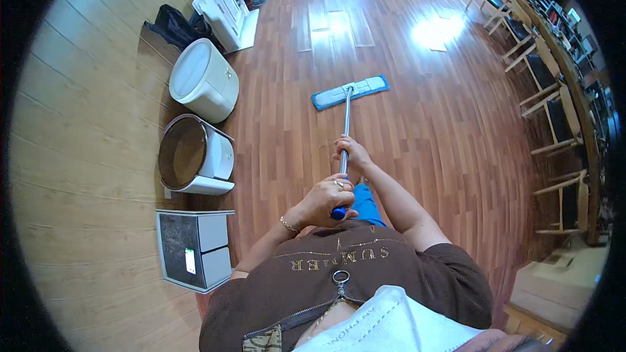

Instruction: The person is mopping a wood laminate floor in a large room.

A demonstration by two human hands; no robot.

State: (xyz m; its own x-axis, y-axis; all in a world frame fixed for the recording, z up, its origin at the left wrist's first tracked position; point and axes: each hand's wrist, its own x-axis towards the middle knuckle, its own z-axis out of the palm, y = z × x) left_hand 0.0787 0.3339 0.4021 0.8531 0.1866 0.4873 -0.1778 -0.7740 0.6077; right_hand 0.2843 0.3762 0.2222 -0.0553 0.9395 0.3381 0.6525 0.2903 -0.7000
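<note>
A flat mop (346, 119) with a metal pole stretches away from me over the wood floor. Its wide head (364, 88), pale on top with a blue fringe, lies flat on the boards, slightly slanted. My left hand (326, 201), with a ring and a bracelet at the wrist, is closed round the blue grip at the near end of the pole. Farther up, my right hand (353, 152) wraps round the bare metal shaft. Both arms reach forward in front of my brown top.
Along the left wall stand a grey cabinet (214, 251) with a phone (190, 261) on it, a round brown-topped cabinet (220, 156), a white round cabinet (218, 85) and leaning white panels (225, 3). Several wooden chairs (562, 117) line a long table at the right.
</note>
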